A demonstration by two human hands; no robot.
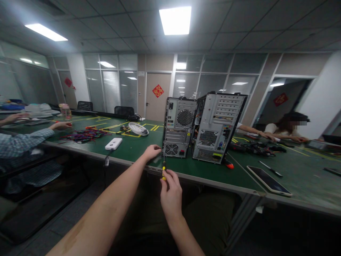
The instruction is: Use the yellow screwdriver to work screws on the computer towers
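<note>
Two computer tower cases stand upright side by side, rear panels facing me. My right hand (171, 190) grips a screwdriver (163, 168) by its yellow-and-black handle. Its shaft points up to the lower left corner of the smaller computer case (176, 137); whether the tip meets a screw is too small to tell. My left hand (152, 152) is curled at that same corner with its fingers against the case's left edge, the fingertips partly hidden. The larger computer case (214, 129) is to the right, touched by neither hand.
On the green table (133, 149) lie a white power bank (113, 143) with a cable, a bundle of coloured wires (86, 135), a white oval frame (138, 128), a tablet (268, 180), a dark pen-like tool (270, 169) and black cables (250, 147). Other people's arms reach in at both sides.
</note>
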